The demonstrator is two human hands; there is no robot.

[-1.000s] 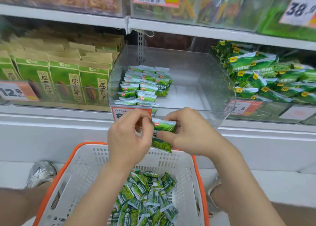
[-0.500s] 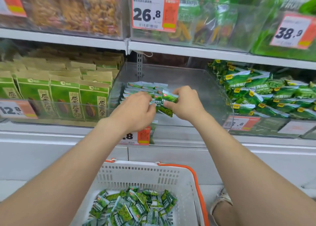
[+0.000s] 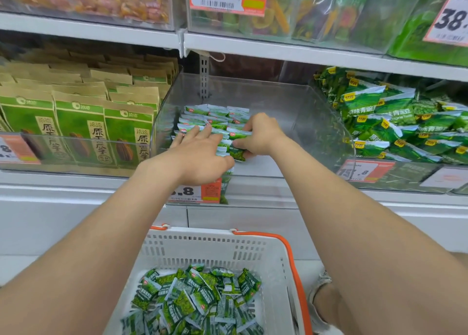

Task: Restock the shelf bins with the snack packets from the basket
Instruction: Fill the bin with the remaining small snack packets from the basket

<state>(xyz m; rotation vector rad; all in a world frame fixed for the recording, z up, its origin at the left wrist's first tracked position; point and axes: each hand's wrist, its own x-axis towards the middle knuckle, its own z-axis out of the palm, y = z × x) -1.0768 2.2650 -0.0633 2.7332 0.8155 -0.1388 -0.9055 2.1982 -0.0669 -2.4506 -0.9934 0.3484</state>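
Observation:
Both my hands reach into the clear plastic bin on the middle shelf. My right hand grips a small stack of green-and-white snack packets, set down beside the rows of packets lying in the bin's left half. My left hand lies with straight fingers on those rows, its thumb against the held stack. Below, the white basket with an orange handle holds a loose heap of the same green packets.
Left of the bin stand upright green-and-kraft seed bags. A bin of larger green pea bags fills the right. The upper shelf hangs close above. Price tags hang on the bin fronts. A shoe shows beside the basket.
Both hands carried the packet stack up from above the basket and forward into the clear bin. My left hand let go of the stack and spread flat over the rows.

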